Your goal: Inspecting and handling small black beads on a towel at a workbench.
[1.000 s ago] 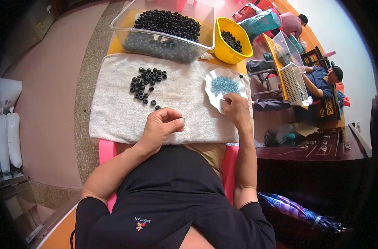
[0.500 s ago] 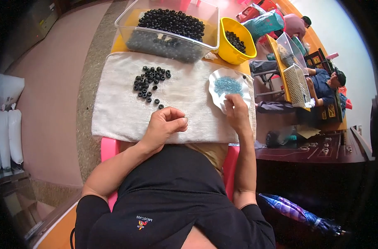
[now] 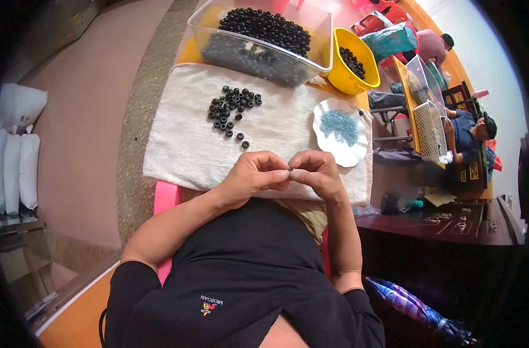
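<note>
Over the near part of a white towel (image 3: 183, 133), my left hand (image 3: 257, 176) and my right hand (image 3: 318, 175) meet with their fingertips together. Both are closed in a pinch on something too small to make out. Beyond my left hand lies a loose group of black beads (image 3: 226, 110), with a few strays trailing toward it. To the right of my right hand sits a white wavy-edged plate (image 3: 348, 155) holding small pale blue pieces (image 3: 340, 127). One black bead (image 3: 361, 113) rests at the plate's right rim.
Behind the towel stands a clear plastic bin (image 3: 264, 72) with many black beads. Beside it is a yellow tub (image 3: 366, 58) holding more. Another person (image 3: 467, 136) sits at the right by a perforated white basket (image 3: 430, 133). A folded umbrella (image 3: 418, 307) lies at the lower right.
My right hand has left the plate and come leftward and nearer to meet my left hand. The whole view has shifted slightly.
</note>
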Demonstrator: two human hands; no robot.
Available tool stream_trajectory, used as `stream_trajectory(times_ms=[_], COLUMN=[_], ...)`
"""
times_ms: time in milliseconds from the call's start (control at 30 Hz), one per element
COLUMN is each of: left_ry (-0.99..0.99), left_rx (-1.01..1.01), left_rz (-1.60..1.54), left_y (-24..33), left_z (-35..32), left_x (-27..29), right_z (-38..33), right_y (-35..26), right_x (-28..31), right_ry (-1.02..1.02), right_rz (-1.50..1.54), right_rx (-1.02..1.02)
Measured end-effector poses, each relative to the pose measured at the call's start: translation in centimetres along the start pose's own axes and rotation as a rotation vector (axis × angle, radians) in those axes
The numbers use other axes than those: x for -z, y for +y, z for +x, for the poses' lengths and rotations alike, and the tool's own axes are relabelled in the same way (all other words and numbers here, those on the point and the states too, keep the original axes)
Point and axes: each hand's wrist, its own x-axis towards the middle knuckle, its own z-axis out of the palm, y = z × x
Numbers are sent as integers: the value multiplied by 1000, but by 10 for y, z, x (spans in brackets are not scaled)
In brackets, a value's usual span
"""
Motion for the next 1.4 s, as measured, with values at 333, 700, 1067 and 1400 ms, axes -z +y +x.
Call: stream_trajectory(times_ms=[333,700,1067,1400], left_ry=[-86,50,1,-47], left_rx=[100,92,-74,-123], left_rz=[-131,-204,-161,-155], left_y=[1,6,7,11], left_z=[-2,-2,-11,-14], left_x=[0,-1,-13,-16], right_z=[-3,-3,73,136], right_y=[-2,-7,3,-17], right_x=[-8,-32,-29,-71], right_ry=[-27,180,196,95], right_rz=[93,-703,-546,-1341], right_rx=[28,531,414,554])
